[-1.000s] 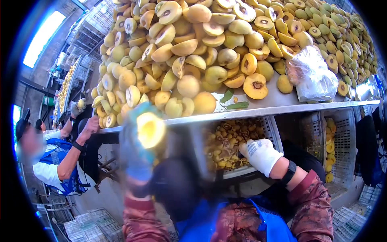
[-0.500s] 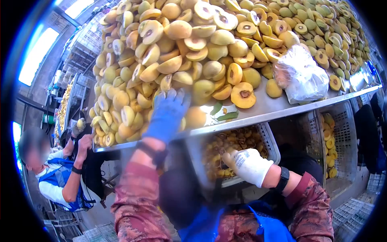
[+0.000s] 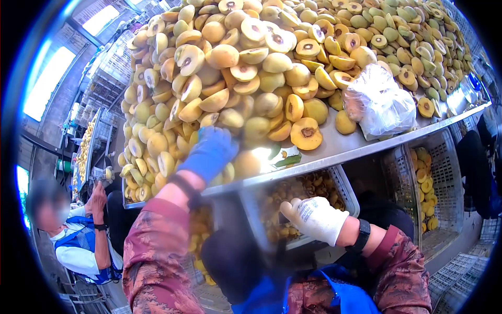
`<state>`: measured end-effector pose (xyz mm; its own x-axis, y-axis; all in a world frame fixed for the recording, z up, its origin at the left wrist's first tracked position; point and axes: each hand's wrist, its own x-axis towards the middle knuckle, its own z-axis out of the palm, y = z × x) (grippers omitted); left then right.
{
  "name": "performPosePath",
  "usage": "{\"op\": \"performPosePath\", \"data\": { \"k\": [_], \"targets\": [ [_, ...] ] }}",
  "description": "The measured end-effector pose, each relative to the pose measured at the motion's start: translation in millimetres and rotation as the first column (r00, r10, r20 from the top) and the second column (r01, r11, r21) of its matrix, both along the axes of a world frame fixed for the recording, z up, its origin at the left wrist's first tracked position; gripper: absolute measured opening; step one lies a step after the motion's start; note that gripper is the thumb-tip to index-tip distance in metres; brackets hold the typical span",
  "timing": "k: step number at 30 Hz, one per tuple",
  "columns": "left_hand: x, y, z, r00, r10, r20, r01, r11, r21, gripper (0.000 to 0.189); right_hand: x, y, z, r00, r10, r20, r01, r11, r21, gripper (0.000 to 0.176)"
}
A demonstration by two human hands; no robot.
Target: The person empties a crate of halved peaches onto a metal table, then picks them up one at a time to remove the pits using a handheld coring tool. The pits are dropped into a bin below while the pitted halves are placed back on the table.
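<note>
My left hand (image 3: 210,152), in a blue glove, reaches onto a large heap of halved yellow peaches (image 3: 222,56). Its fingers are bent down among the fruit, touching the halves; what lies under them is hidden. In front of the table edge, my right hand (image 3: 318,220) wears a white glove with its fingers curled closed. Anything inside that grip is too blurred to name. It hovers over a grey crate (image 3: 351,191) partly filled with small brownish-yellow fruit pieces (image 3: 314,191).
A metal table (image 3: 334,152) bears the heap, a white plastic bag (image 3: 384,107) and a green leaf (image 3: 287,160). Another crate (image 3: 447,178) with yellow halves (image 3: 426,193) stands below at right. A co-worker (image 3: 86,243) sits at left, hands raised near another fruit-covered table.
The view has shifted slightly. My left hand's fingers, spread and smeared before, are now bent into the heap. My right hand has lifted a little from the crate's contents. The co-worker's hands have moved together.
</note>
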<state>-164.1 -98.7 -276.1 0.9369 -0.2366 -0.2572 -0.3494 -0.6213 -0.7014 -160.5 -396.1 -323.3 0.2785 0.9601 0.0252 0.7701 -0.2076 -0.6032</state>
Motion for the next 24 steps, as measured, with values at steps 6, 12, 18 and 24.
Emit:
{"op": "performPosePath", "data": {
  "k": [6,12,18,24],
  "targets": [
    [-9,13,2,0.999,-0.044,0.032,0.048,0.991,-0.124,0.032,2,-5,2,0.997,-0.062,-0.044,0.065,0.995,0.069,0.015],
    [-4,14,21,0.985,0.155,0.073,-0.117,0.92,-0.375,0.045,6,-6,13,0.988,-0.121,-0.101,0.129,0.989,0.073,0.021],
    [-54,-3,29,0.891,0.393,-0.229,0.113,-0.68,-0.725,0.073,15,4,29,0.802,-0.187,-0.568,0.257,0.965,0.046,0.033],
    [-77,-63,-23,0.878,0.328,-0.348,0.184,-0.904,-0.387,0.083,9,18,35,0.766,-0.226,-0.602,0.313,0.949,0.042,0.038]
  ]
}}
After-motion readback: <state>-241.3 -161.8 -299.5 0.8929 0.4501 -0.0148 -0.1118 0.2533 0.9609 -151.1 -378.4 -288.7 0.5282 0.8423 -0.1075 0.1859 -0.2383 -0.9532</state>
